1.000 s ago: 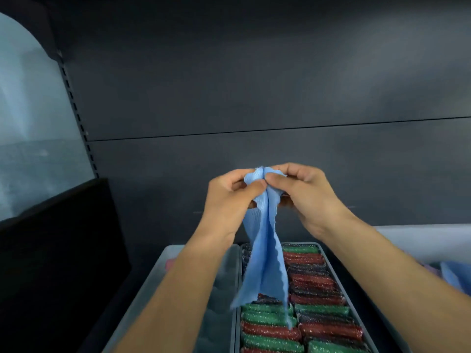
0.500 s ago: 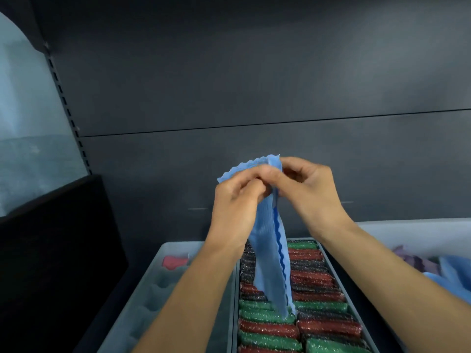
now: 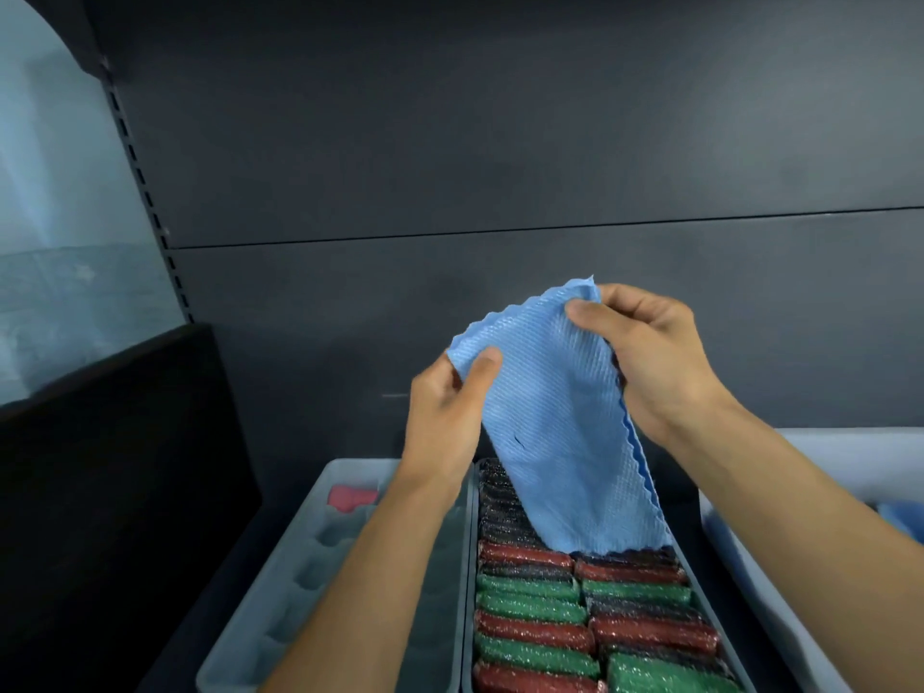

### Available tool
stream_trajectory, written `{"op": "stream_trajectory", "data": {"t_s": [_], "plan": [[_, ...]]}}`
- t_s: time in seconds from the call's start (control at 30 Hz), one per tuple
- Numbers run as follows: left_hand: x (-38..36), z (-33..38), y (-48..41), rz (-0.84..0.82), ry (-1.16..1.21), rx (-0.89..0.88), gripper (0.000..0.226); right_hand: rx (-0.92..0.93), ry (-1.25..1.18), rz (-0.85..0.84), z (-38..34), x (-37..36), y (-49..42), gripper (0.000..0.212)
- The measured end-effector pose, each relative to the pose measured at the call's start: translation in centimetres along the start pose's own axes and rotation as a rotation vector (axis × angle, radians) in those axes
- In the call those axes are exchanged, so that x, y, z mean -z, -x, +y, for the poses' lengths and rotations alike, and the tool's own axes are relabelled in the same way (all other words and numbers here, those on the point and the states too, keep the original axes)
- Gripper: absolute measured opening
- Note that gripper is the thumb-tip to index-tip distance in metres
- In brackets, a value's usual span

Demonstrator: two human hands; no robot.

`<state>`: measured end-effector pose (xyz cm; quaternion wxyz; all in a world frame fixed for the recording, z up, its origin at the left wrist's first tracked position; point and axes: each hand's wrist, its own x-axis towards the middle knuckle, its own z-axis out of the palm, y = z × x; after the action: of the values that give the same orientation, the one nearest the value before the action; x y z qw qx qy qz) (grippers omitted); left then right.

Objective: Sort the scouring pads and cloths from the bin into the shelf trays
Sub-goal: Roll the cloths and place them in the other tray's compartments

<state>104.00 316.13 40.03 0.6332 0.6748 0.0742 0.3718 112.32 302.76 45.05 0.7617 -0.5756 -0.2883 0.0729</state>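
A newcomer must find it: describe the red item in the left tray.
Against the dark shelf back stand two grey trays; the right tray is packed with glittery scouring pads. In the left tray, at its far end just left of the left hand's wrist, lies the red item, alone, matte, not sparkly.

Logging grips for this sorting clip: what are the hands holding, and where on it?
Both hold one blue cloth: left hand pinches one top corner, right hand the other.

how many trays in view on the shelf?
2: pale tray left, nearly empty; grey tray beside it, full of scouring pads. Right white container looks like the bin.
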Motion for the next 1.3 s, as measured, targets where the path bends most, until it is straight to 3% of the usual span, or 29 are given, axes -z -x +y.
{"op": "stream_trajectory", "data": {"t_s": [0.1,0.2,0.27,0.33,0.43,0.53,0.63,0.7,0.87,1.0,1.17,1.3], "plan": [[0.5,0.1,-0.7,-0.020,-0.046,-0.036,0.034,-0.027,-0.036,-0.001,0.1,0.7,-0.2,0.006],[0.9,1.2,-1.9,-0.090,-0.109,-0.059,0.046,0.069,0.141,0.011,0.3,1.9,-0.6,0.008],[0.6,2.3,-2.5,-0.183,-0.213,-0.117,0.064,0.166,0.337,-0.092,-0.4,2.6,-1.0,0.039],[0.1,3.1,-2.9,-0.298,-0.297,-0.181,0.055,0.150,0.596,-0.277,-1.7,2.3,-1.2,0.054],[-0.3,3.9,-3.0,-0.330,-0.298,-0.244,0.034,0.105,0.794,-0.406,-2.9,1.3,-1.5,0.033],[0.0,3.5,-2.6,-0.258,-0.184,-0.259,0.025,0.159,0.764,-0.399,-3.2,0.7,-1.7,0.032],[0.5,1.6,-1.7,-0.312,-0.048,-0.044,0.038,0.153,0.775,-0.421,-3.9,0.5,-2.0,0.031],[1.0,-0.4,-1.0,-0.369,-0.068,0.106,0.032,0.153,0.784,-0.429,-4.3,0.3,-2.2,0.030],[1.6,-5.1,1.0,-0.395,-0.087,0.283,0.028,0.159,0.791,-0.366,-5.2,0.5,-2.7,0.029],[2.8,-7.5,2.0,-0.307,-0.040,0.334,0.036,0.117,0.679,-0.262,-5.6,1.4,-3.0,0.023],[4.4,-7.8,2.1,-0.051,0.397,0.333,0.036,0.031,0.611,-0.109,-4.3,3.9,-3.1,0.028],[5.2,-5.6,1.2,0.074,0.261,0.146,0.030,-0.096,0.427,-0.130,-2.6,5.7,-2.6,0.012]]}}
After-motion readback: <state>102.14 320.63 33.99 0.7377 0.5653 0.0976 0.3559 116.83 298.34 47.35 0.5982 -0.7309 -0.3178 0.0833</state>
